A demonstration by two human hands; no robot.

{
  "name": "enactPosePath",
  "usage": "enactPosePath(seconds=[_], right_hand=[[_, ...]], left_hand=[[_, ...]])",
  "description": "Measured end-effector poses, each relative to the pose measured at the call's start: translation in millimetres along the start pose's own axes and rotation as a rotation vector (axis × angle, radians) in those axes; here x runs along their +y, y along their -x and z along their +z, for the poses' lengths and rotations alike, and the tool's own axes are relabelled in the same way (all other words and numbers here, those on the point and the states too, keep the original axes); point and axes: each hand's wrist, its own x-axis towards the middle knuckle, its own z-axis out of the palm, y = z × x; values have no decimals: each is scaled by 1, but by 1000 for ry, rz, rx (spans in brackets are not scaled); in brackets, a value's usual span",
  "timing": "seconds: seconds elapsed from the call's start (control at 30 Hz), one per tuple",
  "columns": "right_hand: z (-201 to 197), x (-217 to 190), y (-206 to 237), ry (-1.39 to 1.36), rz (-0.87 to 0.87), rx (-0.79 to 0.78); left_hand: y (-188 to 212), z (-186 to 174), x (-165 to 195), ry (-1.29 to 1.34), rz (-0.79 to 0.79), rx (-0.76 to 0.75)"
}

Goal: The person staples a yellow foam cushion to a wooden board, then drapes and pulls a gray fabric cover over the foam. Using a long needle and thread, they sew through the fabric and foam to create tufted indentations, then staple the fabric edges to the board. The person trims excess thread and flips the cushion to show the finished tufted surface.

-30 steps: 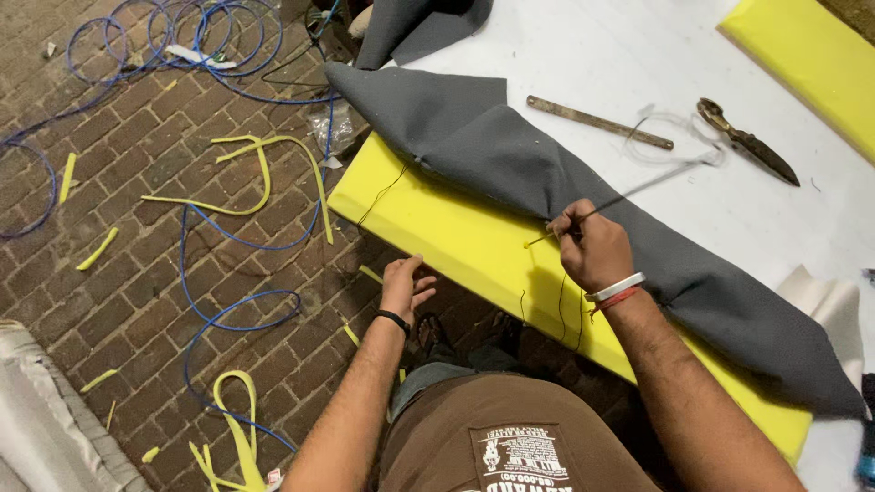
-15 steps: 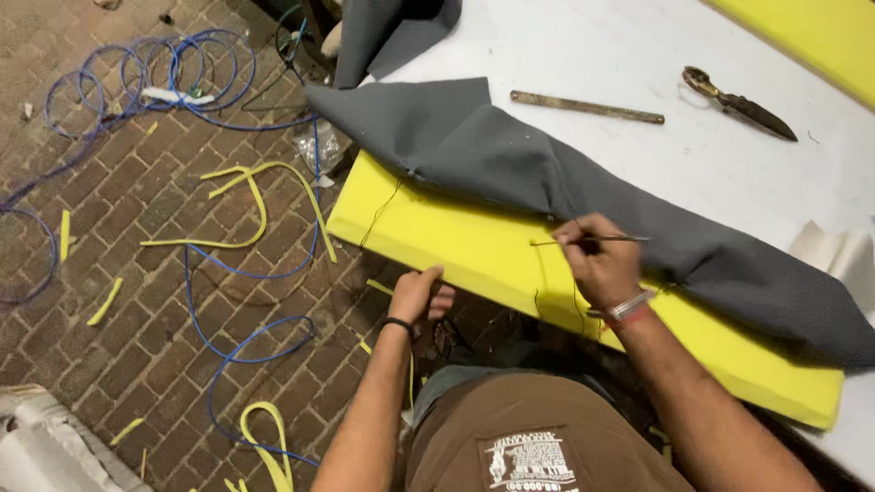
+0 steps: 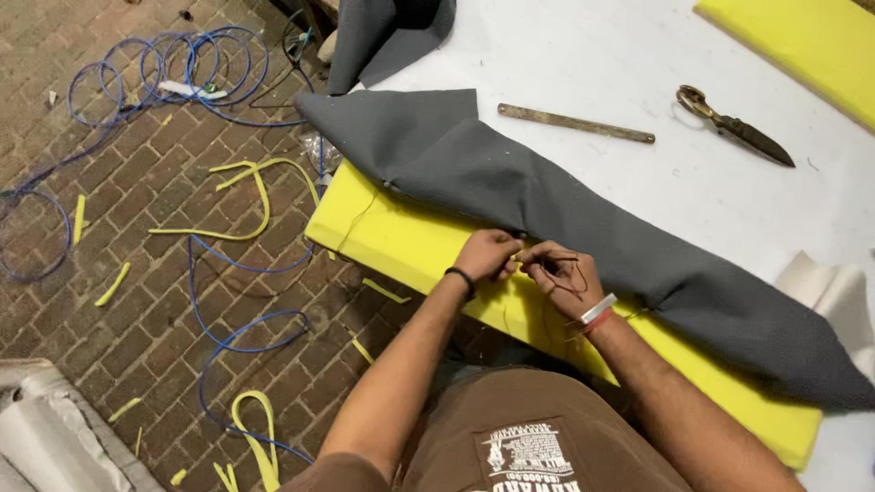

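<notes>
From the head view, my left hand (image 3: 488, 255) and right hand (image 3: 563, 278) meet at the near edge of the white table (image 3: 583, 55), where the grey fabric (image 3: 547, 200) lies draped over the long yellow foam slab (image 3: 410, 246). Both hands are curled nearly closed: the right pinches a loop of dark thread (image 3: 567, 271), and the left fingertips press at the fabric's edge beside it. Whether a needle sits between them I cannot tell. To stitch well here, I judge the thread wants even tension and the fabric edge held flat on the foam, so no pucker forms. Farther back on the table lie a wooden stick (image 3: 574, 123) and scissors (image 3: 734, 126), well apart from my hands. Blue cable (image 3: 228, 273) and yellow offcuts (image 3: 255, 196) litter the brick floor (image 3: 137, 301).
</notes>
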Motion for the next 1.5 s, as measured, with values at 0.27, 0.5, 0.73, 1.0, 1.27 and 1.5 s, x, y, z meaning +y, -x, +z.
enactPosePath(seconds=[0.27, 0.5, 0.73, 1.0, 1.27, 1.5], right_hand=[[-22, 13, -15, -156, 2, -131], [-28, 12, -27, -158, -182, -163], [-28, 11, -9, -397, -256, -143], [-18, 15, -23, -129, -48, -177], [-13, 19, -24, -191, -105, -232], [-16, 22, -29, -211, 22, -126]], left_hand=[[-14, 1, 4, 409, -138, 57], [27, -14, -2, 465, 19, 282], [-14, 6, 8, -240, 49, 280], [-7, -10, -16, 481, 63, 139], [-16, 2, 24, -354, 162, 159], [34, -26, 2, 546, 229, 164]])
